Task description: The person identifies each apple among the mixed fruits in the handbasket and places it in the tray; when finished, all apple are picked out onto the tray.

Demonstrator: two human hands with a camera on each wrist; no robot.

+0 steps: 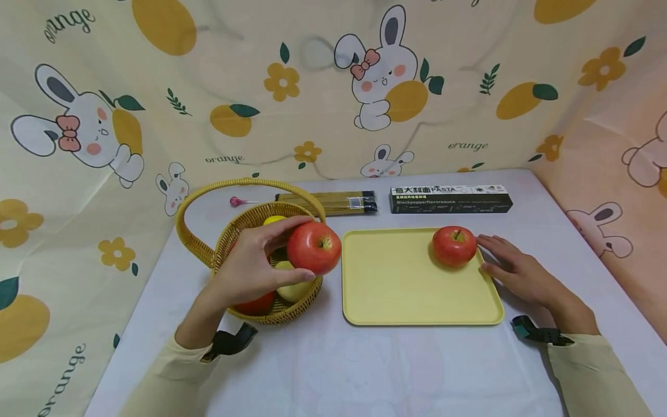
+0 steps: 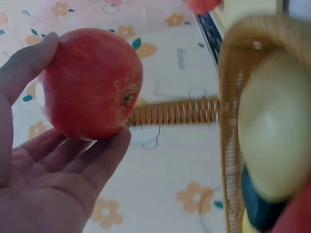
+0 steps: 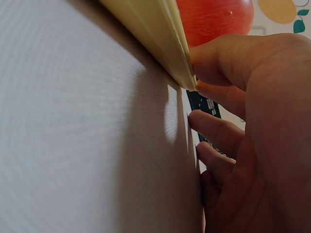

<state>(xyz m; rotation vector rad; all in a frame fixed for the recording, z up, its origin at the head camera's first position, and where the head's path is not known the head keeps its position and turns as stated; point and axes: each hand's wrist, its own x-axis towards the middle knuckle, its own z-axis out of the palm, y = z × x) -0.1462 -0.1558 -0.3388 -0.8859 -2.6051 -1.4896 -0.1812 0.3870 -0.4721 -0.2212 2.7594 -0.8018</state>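
Note:
My left hand (image 1: 250,258) holds a red apple (image 1: 314,248) between thumb and fingers, lifted over the right side of a woven basket (image 1: 294,315). In the left wrist view the same apple (image 2: 92,82) shows its stem end, gripped from the side. Still in the basket are a pale yellow-green fruit (image 1: 292,282), a red fruit (image 1: 257,304) and something bright yellow (image 1: 273,220), partly hidden by my hand. A second apple (image 1: 454,246) sits at the upper right of a yellow tray (image 1: 401,284). My right hand (image 1: 526,278) rests at the tray's right edge, fingers loosely extended, thumb touching the rim.
Behind the basket lies a pack of dry spaghetti (image 1: 333,202), with a small pink-headed item (image 1: 237,201) to its left. A black and white pasta box (image 1: 450,200) stands behind the tray. Printed cloth (image 1: 312,116) hangs along the back; the basket's handle (image 1: 250,182) arches upward.

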